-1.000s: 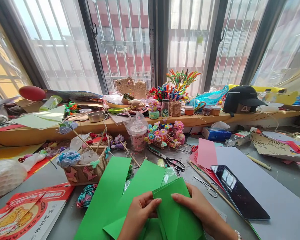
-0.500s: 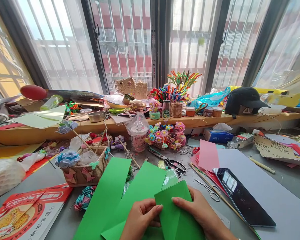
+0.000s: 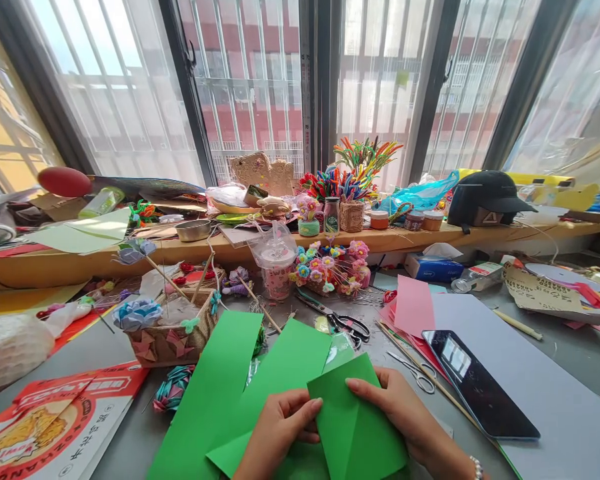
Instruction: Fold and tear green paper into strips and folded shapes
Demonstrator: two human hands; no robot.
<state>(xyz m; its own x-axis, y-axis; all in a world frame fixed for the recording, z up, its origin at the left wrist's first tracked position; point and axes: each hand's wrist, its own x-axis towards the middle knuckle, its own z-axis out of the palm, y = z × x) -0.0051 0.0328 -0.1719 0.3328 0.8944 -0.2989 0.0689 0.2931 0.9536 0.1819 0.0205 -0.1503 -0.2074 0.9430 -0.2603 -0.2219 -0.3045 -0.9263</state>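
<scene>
A folded piece of green paper (image 3: 353, 427), with crease lines across its face, is held up between both hands at the bottom centre. My left hand (image 3: 283, 427) pinches its left edge between thumb and fingers. On the right side, my right hand (image 3: 397, 407) grips it with the thumb on top and the fingers behind, out of sight. Beneath them lie larger green sheets (image 3: 220, 373), spread over the table. Black-handled scissors (image 3: 347, 325) and small silver scissors (image 3: 415, 371) rest just beyond my hands.
A phone (image 3: 480, 387) lies on white paper (image 3: 560, 393) at right, beside pink paper (image 3: 414, 307). A woven box (image 3: 167, 340) with paper flowers stands left, near a red-and-white food bag (image 3: 65, 420). A lidded cup (image 3: 276, 270) and crocheted flowers (image 3: 325, 267) stand behind.
The view has shifted slightly. Both hands keep their grip on the green paper, which has tilted a little, showing more of its creased lower part.
</scene>
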